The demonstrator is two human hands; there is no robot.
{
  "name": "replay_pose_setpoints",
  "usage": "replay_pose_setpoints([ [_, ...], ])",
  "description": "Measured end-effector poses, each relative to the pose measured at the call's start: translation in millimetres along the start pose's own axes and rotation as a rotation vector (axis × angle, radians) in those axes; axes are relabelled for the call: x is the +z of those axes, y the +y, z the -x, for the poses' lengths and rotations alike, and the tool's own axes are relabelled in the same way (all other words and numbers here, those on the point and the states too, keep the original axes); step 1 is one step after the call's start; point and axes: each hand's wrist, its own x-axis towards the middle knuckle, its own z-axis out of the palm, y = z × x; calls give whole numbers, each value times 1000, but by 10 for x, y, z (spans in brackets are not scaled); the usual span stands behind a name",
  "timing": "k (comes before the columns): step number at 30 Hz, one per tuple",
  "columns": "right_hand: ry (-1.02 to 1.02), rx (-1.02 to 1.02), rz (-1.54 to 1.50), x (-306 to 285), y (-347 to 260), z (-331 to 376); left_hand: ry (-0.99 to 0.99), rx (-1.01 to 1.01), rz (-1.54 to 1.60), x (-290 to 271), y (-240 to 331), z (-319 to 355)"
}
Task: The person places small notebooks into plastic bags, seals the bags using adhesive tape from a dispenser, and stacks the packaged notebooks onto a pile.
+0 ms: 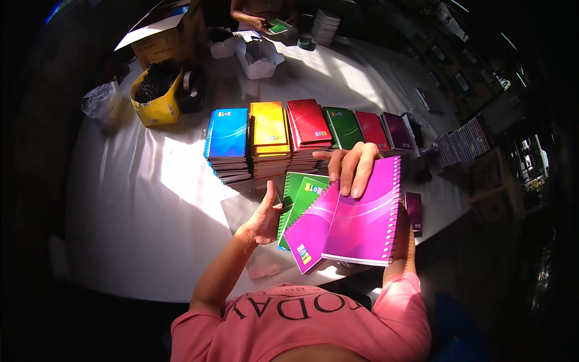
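Observation:
My right hand (pixel 357 168) reaches over the top edge of a magenta spiral notebook (pixel 363 212), its fingers closed on the cover. A second magenta notebook (pixel 309 229) is fanned out from under it to the left, tilted. Beneath these are green spiral notebooks (pixel 295 196), overlapping each other. My left hand (pixel 263 218) supports the green ones at their left edge, thumb pointing up and other fingers mostly hidden underneath. A sliver of blue shows below the green covers. Just beyond my hands stands a row of notebook stacks.
The row has blue (pixel 228 134), yellow (pixel 269 123), red (pixel 309 122), green (pixel 344 128), pink (pixel 372 130) and dark purple (pixel 397 131) stacks. A yellow container (pixel 155 111) of black coils stands left, a cardboard box (pixel 166 42) behind it. Another person's hand (pixel 263 25) holds a green notebook.

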Motion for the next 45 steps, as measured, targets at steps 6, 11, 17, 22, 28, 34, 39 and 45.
replay_pose_setpoints([
  [6,-158,777,437,484,-236,-266,-50,-68,-236,-58,-393,338],
  [11,438,1008,948,-22,-321,344,74,-10,-185,-79,-448,371],
  [17,294,1032,1418,37,467,190,200,170,-206,-101,-381,337],
  [22,306,1001,1427,-53,770,289,234,219,-179,-122,-252,420],
  [28,480,820,1070,-277,549,305,266,276,-186,-144,-216,555],
  [34,642,761,1243,-185,524,264,271,351,-192,-122,-202,546],
  [39,937,372,1533,68,378,-108,293,393,-240,-165,-187,532],
  [45,643,6,79,355,155,-422,198,334,-179,-90,-113,663],
])
